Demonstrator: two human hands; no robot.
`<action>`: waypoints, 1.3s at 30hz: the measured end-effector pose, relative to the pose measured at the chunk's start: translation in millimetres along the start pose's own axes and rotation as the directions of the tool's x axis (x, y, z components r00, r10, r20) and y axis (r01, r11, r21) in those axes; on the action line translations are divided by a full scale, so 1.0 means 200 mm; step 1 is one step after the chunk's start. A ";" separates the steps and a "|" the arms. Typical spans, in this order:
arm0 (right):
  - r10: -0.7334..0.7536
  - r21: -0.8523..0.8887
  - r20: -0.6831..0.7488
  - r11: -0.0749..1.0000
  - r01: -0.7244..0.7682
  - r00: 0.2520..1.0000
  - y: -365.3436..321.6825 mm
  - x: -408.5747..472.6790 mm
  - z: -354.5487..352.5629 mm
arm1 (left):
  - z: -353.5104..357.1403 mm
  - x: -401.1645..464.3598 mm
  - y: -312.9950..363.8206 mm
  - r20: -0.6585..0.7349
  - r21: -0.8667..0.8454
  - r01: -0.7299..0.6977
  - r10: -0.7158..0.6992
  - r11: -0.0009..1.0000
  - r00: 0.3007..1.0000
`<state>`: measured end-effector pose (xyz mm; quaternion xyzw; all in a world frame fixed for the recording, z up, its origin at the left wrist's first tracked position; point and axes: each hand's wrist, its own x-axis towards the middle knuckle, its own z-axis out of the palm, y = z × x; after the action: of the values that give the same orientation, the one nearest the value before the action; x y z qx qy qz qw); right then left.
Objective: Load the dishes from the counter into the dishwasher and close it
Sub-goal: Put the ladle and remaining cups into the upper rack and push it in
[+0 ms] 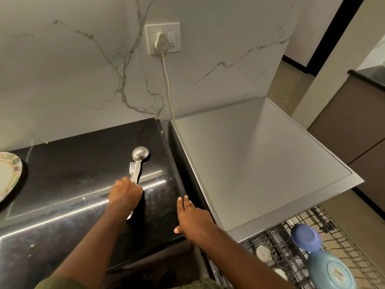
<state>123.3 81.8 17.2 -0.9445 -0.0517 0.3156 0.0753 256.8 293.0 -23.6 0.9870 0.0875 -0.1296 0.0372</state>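
Black counter [62,180] held cutlery; your left hand [125,195] gripped the ladle [140,155] and fork [132,168]; your right hand [193,220] lay flat, fingers straight; next, carry them to the dishwasher rack [295,243].

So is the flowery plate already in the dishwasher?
No, the flowery plate sits on the black counter at the far left, well away from the dishwasher rack.

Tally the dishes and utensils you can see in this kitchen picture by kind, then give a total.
Ladle: 1
Fork: 1
Patterned plate: 1
Blue bowls, one and another: 2
Small white dish: 1
Total: 6
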 end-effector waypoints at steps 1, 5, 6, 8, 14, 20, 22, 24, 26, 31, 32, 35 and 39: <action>0.000 0.004 -0.003 1.000 0.000 1.000 0.00 0.00 0.00 | 0.01 0.00 0.00 -0.008 0.004 0.013 -0.013 1.000 1.000; 0.001 0.019 -0.003 1.000 -0.001 1.000 0.00 0.00 0.00 | -0.01 -0.05 0.03 -0.044 -0.073 -0.004 0.001 0.997 0.999; 0.000 0.021 -0.005 1.000 0.000 1.000 0.00 0.00 0.00 | -0.01 -0.04 0.01 -0.012 -0.051 -0.011 0.010 0.999 1.000; -0.001 0.022 -0.010 1.000 0.001 1.000 0.00 0.00 0.00 | 0.01 -0.03 -0.01 -0.049 -0.016 -0.039 0.038 0.999 0.998; -0.018 0.063 -0.025 0.998 0.019 1.000 0.00 -0.02 0.00 | -0.04 -0.13 -0.02 0.004 -0.034 -0.076 0.076 0.997 0.997; -0.032 0.101 -0.042 0.994 0.036 0.999 0.01 -0.03 0.00 | -0.10 -0.34 -0.01 -0.026 -0.466 0.016 -0.032 0.885 0.999; -0.043 0.123 -0.069 0.991 0.051 0.997 0.03 -0.02 0.02 | -0.10 -0.44 0.03 -0.070 -0.695 -0.028 -0.029 0.719 0.997; -0.044 0.187 -0.136 0.980 0.070 0.990 0.05 -0.02 0.06 | -0.09 -0.55 0.10 -0.060 -0.842 -0.058 0.013 0.536 0.998; -0.004 0.441 -0.288 0.887 0.137 0.958 0.06 -0.04 0.10 | -0.06 -0.65 0.18 -0.053 -0.912 -0.083 0.085 0.401 0.995; 0.194 0.961 -0.269 0.114 0.251 0.943 0.14 -0.24 0.00 | -0.06 -0.92 0.43 -0.039 -0.942 -0.156 0.366 0.298 0.930; 0.144 0.971 -0.235 -0.004 0.238 0.961 0.17 -0.28 -0.02 | -0.07 -0.97 0.47 -0.045 -0.922 -0.205 0.433 0.330 0.900; 0.217 0.941 -0.226 -0.202 0.270 0.950 0.24 -0.39 -0.03 | -0.03 -1.06 0.62 -0.039 -0.813 -0.369 0.591 0.450 0.806; 0.443 0.921 -0.238 -0.180 0.345 0.865 0.35 -0.48 0.02 | -0.01 -1.10 0.79 -0.010 -0.694 -0.562 0.775 0.450 0.632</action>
<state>48.8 0.5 58.6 -0.5795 0.2702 -0.0147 0.7687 76.3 101.7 44.2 0.8280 -0.2825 -0.2182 0.4324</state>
